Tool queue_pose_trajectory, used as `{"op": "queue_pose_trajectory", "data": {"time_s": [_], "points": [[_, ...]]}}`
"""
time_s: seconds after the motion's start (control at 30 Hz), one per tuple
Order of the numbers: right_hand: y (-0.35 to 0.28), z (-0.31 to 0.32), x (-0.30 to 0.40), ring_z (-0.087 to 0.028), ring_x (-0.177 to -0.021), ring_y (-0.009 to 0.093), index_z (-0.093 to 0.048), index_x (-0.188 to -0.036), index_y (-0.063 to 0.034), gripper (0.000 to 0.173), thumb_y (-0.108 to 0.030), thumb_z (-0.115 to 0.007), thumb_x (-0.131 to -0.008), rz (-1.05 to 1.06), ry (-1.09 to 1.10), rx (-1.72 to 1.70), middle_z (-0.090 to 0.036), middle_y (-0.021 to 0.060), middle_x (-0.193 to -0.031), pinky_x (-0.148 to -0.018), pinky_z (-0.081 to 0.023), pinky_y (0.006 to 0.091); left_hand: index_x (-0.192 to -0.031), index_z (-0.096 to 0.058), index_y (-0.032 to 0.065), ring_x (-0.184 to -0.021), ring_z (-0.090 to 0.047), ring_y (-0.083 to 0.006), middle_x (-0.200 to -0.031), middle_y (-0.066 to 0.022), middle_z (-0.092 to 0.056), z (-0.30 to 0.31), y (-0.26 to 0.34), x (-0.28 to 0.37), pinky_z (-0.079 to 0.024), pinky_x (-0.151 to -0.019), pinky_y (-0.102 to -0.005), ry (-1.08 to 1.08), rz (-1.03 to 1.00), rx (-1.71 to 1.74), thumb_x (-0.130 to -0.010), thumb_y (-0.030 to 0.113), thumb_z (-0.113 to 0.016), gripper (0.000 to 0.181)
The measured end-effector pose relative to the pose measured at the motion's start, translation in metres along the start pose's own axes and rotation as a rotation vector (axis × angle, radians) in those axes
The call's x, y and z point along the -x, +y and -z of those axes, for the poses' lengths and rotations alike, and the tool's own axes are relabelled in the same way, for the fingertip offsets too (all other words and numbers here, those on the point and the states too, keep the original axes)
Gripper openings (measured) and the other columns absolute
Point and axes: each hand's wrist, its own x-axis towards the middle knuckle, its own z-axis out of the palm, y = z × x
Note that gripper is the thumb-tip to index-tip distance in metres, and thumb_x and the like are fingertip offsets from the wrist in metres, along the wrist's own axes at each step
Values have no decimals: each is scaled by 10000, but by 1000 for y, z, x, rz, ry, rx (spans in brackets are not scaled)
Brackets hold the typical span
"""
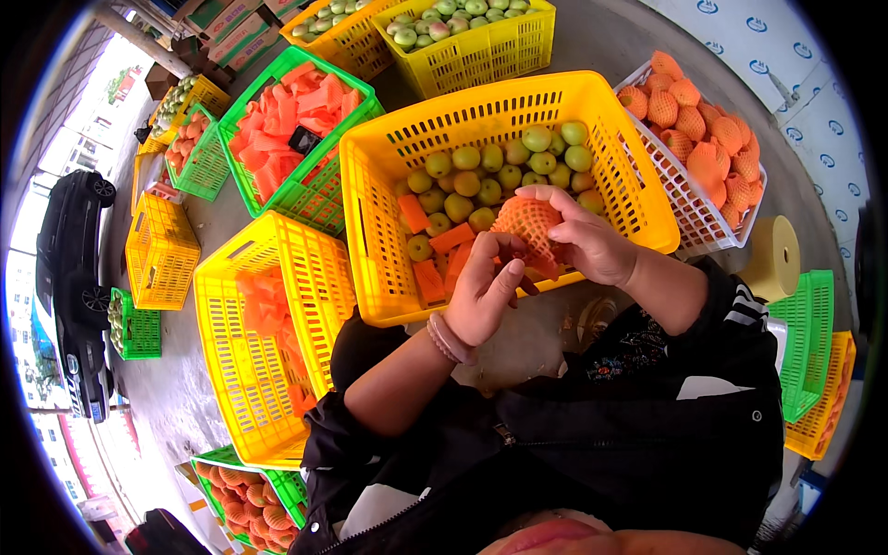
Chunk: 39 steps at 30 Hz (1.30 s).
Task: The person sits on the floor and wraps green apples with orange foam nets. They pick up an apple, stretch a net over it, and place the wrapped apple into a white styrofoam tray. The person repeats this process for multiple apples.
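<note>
Before me, a yellow plastic crate holds many loose greenish fruits, probably apples or pears, and several flat orange foam sleeves. Above its near side, an orange foam net sleeve is stretched over a rounded fruit, which is mostly hidden. My right hand grips the covered fruit from the right, fingers over its top. At the sleeve's lower left end, my left hand has its thumb and fingers bent around the edge of the mesh. A beaded band circles the left wrist.
To the right stands a white crate heaped with net-covered fruit. A green crate and a tilted yellow crate with foam sleeves are at the left. Behind, another yellow crate holds bare fruit. A black car is outside.
</note>
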Motion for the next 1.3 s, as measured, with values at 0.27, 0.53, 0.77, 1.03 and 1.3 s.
{"op": "queue_pose_trajectory", "data": {"time_s": [0.27, 0.53, 0.77, 1.03, 1.3], "points": [[6, 20, -12, -563, -1097, 160, -478, -1241, -60, 540, -92, -778, -793, 242, 187, 712, -564, 67, -1196, -952, -475, 310, -1390, -306, 21, -937, -588, -146, -1102, -80, -504, -8, -7, -6, -485, -781, -286, -115, -69, -22, -1003, 275, -524, 512], [-49, 169, 66, -573, -1076, 202, -519, -1223, -33, 502, -91, -742, -777, 532, 1017, 1084, -573, 101, -1184, -930, -468, 327, -1143, -530, 26, -937, -624, -317, -1100, -153, -566, -2, 1, 1, -533, -752, -408, -55, -168, -826, -871, 257, -650, 376], [2, 274, 341, -652, -925, 347, -587, -1107, -72, 488, -319, -728, -710, -28, 2033, 1419, -663, 164, -1001, -833, -515, 475, -1112, -592, 45, -973, -648, -329, -1072, -153, -626, -9, 12, 27, -521, -812, -423, -592, -175, -1233, -863, 319, -628, 372], [175, 245, 388, -644, -985, 356, -610, -1142, -75, 395, -334, -603, -844, -994, 1509, 1406, -660, 155, -1095, -881, -510, 459, -1088, -621, 38, -993, -650, -317, -1088, -167, -640, -8, -7, 42, -514, -830, -419, -685, -44, -1384, -836, 344, -636, 397], [103, 311, 429, -607, -1035, 416, -622, -1152, -72, 338, -283, -511, -913, -1023, 1088, 1871, -642, 239, -1103, -900, -487, 479, -1086, -628, 57, -985, -651, -307, -1096, -146, -645, -18, 2, 46, -510, -824, -409, -662, -149, -1408, -840, 283, -630, 335]]}}
